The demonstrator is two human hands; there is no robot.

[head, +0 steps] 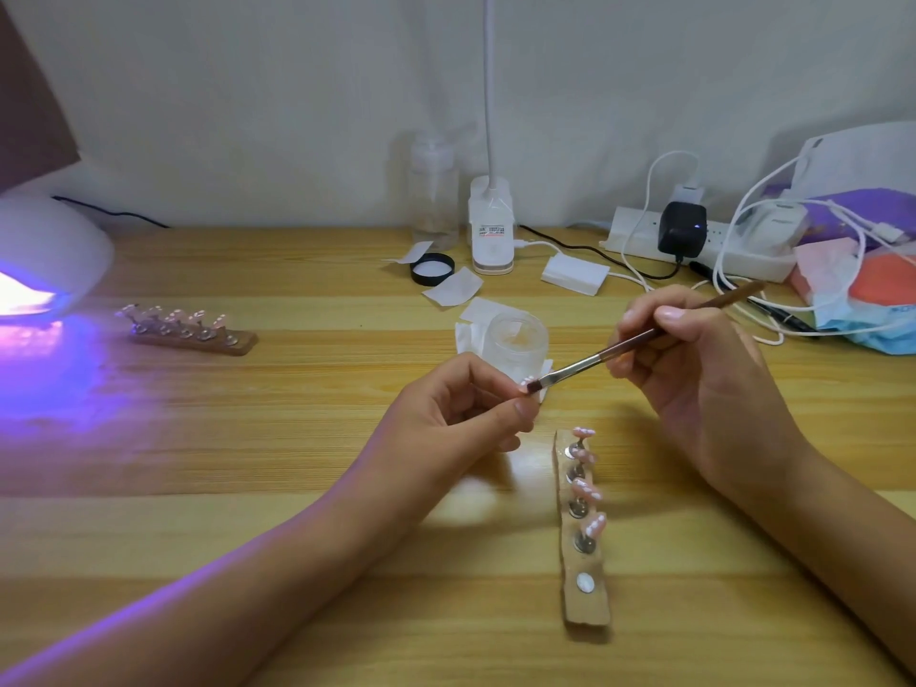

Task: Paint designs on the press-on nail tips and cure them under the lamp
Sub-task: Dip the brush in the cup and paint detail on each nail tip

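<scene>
Between left hand (448, 414) fingers (488, 376): nail tip (526, 382), brush (609, 352) bristles touching.

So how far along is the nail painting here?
Done: four tips on the near holder carry white dots; a far holder of tips sits beside the lit lamp. In hand: the left hand pinches a fifth tip while the right hand's brush touches it. Left: likely returning it to the empty disc, then curing that strip.
</scene>
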